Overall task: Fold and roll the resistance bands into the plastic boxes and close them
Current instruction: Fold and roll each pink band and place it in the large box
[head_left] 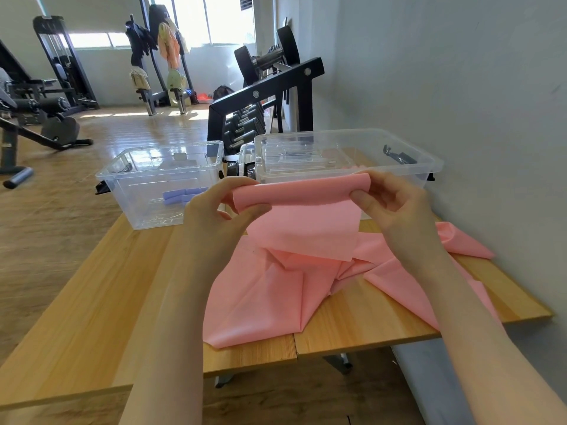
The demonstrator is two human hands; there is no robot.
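Nearest to us, our two bare forearms reach forward over the near edge of the wooden table (92, 302). Our left hand (211, 207) and right hand (389, 204) are raised above the tabletop, held apart, each pinching one end of a folded edge of the pink resistance band (294, 216). The left thumb and fingers curl round the band's left end; the right thumb and fingers (368, 197) clamp its right end. Between the hands the band forms a short doubled flap that hangs down, while the rest of it lies crumpled on the table below, spreading toward the near edge and off to the right by the wall (460, 87).

Beyond the hands stand two clear plastic boxes. The left box (159, 179) is open and holds rolled purple bands (181, 196) on its floor. The right box (346, 154) sits at the far right of the table, just behind the held fold; clear lids (294, 154) appear to rest in it, and a black clip (399, 156) shows at its right side.

Farther off, a black dumbbell rack (264, 99) stands behind the boxes, and gym machines (58, 65) sit on the wooden floor at the far left, under bright windows.
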